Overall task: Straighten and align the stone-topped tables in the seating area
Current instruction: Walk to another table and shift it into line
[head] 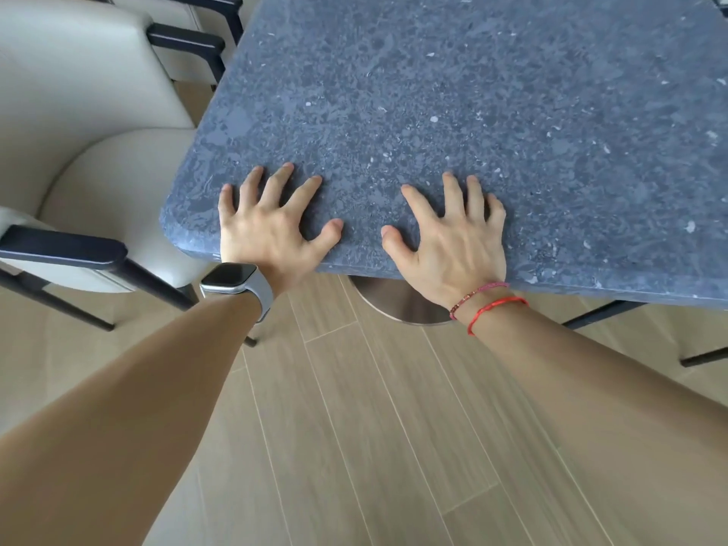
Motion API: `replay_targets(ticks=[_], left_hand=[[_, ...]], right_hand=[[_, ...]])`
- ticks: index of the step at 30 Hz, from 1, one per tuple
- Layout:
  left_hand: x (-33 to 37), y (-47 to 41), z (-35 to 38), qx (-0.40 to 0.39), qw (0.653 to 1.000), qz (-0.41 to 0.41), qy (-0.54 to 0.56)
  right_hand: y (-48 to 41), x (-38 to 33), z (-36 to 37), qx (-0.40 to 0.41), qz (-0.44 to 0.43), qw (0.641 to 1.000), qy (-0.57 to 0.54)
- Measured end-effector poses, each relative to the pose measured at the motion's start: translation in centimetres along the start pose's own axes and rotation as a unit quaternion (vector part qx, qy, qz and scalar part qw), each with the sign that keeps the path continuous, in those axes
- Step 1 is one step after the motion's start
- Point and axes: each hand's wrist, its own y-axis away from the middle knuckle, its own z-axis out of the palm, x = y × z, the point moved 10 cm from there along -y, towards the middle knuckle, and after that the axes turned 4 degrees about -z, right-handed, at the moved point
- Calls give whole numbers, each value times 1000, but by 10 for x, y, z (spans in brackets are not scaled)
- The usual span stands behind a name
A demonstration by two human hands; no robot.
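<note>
A dark blue-grey speckled stone table top [453,92] fills the upper middle and right of the head view, its near edge running across in front of me. My left hand [268,226] lies flat on the top near its rounded front-left corner, fingers spread. My right hand [453,234] rests flat on the top a hand's width to the right, fingers also spread, palm at the front edge. Neither hand grips anything. A round metal table base [394,305] shows on the floor under the edge.
A cream upholstered armchair [78,124] with dark armrests [63,246] stands close against the table's left side. A second similar chair [189,41] sits further back. Thin dark chair legs [602,313] show under the table at right. Pale wood-plank floor [374,427] lies below me.
</note>
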Motion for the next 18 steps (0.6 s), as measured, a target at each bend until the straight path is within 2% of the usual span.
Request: replay_targets(ticks=[10, 18], left_hand=[[-3, -1, 1, -8, 1000, -13, 5], [-3, 0, 2, -3, 1000, -10, 7]], right_hand=[[4, 2, -2, 30, 19, 999, 7], [11, 3, -8, 133, 46, 990, -8]])
